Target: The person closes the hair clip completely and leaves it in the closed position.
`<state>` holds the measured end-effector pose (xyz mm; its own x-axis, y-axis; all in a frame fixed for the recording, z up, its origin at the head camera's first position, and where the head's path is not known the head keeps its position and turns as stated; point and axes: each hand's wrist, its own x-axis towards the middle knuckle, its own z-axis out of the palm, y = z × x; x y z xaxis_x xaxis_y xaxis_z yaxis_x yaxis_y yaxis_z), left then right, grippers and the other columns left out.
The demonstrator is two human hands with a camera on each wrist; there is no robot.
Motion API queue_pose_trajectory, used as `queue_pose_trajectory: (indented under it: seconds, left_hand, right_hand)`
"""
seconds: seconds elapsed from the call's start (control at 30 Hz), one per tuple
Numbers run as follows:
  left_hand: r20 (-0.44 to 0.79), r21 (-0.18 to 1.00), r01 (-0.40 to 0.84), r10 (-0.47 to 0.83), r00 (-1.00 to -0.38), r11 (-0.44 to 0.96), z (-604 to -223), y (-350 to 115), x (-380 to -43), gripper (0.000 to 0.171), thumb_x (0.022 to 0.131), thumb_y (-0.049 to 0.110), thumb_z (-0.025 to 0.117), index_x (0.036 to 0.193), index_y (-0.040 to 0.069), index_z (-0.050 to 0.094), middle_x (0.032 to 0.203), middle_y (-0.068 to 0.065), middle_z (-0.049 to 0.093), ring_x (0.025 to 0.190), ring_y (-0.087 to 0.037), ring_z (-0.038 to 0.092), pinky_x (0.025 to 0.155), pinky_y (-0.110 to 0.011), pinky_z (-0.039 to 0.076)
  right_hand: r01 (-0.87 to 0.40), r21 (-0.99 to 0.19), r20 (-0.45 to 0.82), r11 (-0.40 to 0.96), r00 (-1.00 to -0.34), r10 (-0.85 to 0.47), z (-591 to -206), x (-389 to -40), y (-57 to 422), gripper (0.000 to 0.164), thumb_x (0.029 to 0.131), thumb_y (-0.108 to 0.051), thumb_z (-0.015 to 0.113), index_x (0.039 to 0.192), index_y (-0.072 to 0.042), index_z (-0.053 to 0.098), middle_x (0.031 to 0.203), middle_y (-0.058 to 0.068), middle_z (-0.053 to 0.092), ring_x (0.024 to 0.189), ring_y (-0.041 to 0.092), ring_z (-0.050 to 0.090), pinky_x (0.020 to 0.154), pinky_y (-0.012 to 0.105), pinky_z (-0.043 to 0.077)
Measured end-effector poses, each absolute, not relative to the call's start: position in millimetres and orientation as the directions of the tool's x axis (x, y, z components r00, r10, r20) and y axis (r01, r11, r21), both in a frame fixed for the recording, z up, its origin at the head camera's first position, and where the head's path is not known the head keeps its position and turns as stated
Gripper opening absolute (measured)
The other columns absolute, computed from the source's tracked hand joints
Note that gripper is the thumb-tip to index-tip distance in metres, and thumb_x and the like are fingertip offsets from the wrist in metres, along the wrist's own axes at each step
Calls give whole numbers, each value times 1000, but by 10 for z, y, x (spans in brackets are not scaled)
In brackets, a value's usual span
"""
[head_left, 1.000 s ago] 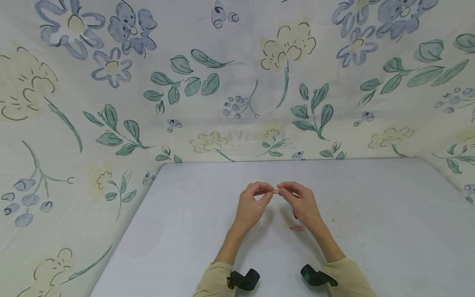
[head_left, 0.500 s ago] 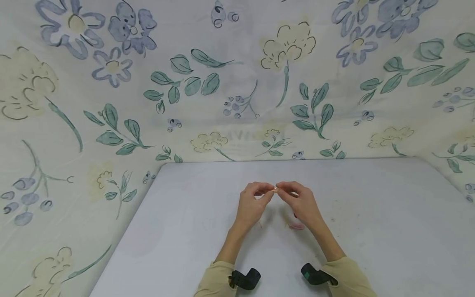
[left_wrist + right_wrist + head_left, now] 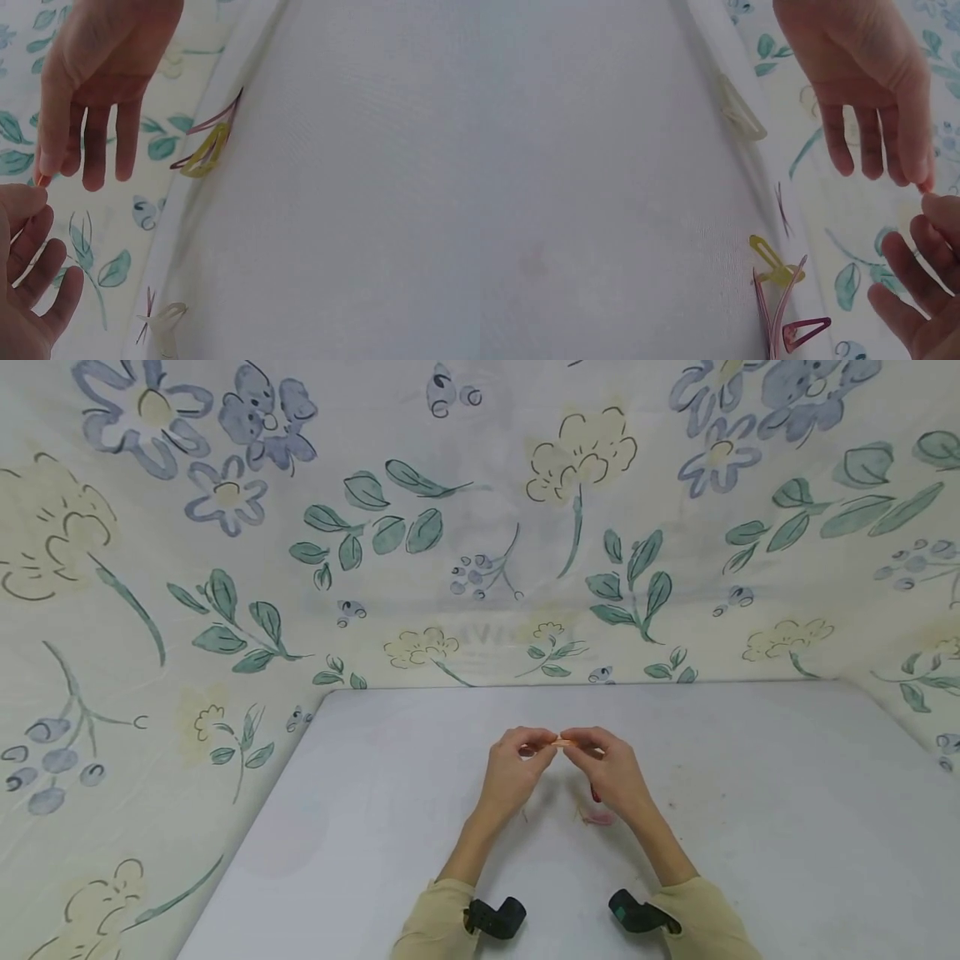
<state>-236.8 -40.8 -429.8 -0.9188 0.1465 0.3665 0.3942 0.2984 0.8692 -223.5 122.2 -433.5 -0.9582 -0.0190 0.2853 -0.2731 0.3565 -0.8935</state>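
My left hand (image 3: 513, 768) and right hand (image 3: 611, 768) meet above the table, thumbs and forefingers at the ends of a small, thin orange-tan piece (image 3: 561, 743). Most of it is hidden by the fingertips, so I cannot tell its kind. In the left wrist view my left hand (image 3: 34, 277) is at lower left, its other fingers loosely spread, and my right hand (image 3: 105, 90) comes from the top. The right wrist view has my left hand (image 3: 862, 90) at the top and my right hand (image 3: 922, 285) at lower right.
Below my hands on the white table (image 3: 360, 827) lie a pink piece (image 3: 598, 819) and a dark red one (image 3: 596, 793). The right wrist view shows snap hair clips: a yellow-green one (image 3: 765, 255), a dark red one (image 3: 810, 330) and a pale one (image 3: 742, 112). Floral cloth (image 3: 480, 635) borders the table.
Both hands stay nearly in place, fingertips still on the small piece. Its separate slim strips showed more clearly a second ago; now it looks like a narrow line.
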Motion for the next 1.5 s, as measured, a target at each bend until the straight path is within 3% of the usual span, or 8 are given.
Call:
queue_pose_trajectory:
  seconds: [0.23,0.53,0.93,1.23,1.5]
  left_hand:
    - [367,813,413,189,-911,411,-4241,-408,-2515,13,90,12,71,100,6,73,94,-4,68,91,-17,57,79,-26,52]
    - [383,716,457,250,-889,528,-4216,-416,-2745,11,90,13,69,98,6,72,90,-4,69,90,-19,58,79,-29,49]
    - [182,667,338,295,-938,664,-4200,-337,-2965,11,92,19,68,98,11,74,96,-1,64,96,-17,53,82,-33,47]
    - [130,504,396,386,-913,768,-4266,-287,-3052,10,92,19,69,95,12,74,91,1,68,92,-16,54,80,-31,46]
    - [193,370,461,418,-888,807,-4301,-264,-3030,7,88,18,71,90,13,76,90,-1,69,91,-20,60,81,-38,48]
  right_hand:
    - [-325,-831,326,451,-942,-79,-4280,-2377,1281,23,92,-9,68,113,0,68,107,14,69,97,27,64,90,44,54]
    - [-308,-780,313,545,-946,-86,-4216,-2543,1349,24,94,-12,67,114,1,68,109,17,69,100,31,65,89,46,54]
    - [-279,-663,239,695,-958,-157,-4244,-2795,1456,22,94,-13,67,111,0,68,102,14,70,93,28,62,77,39,54]
    - [-176,-625,82,761,-984,-159,-4336,-2845,1464,23,94,-17,67,111,-2,68,104,12,70,95,26,62,88,43,52]
    - [-100,-599,-10,795,-991,-132,-4372,-2860,1426,24,94,-18,68,113,-3,69,107,12,69,99,26,61,94,44,51]
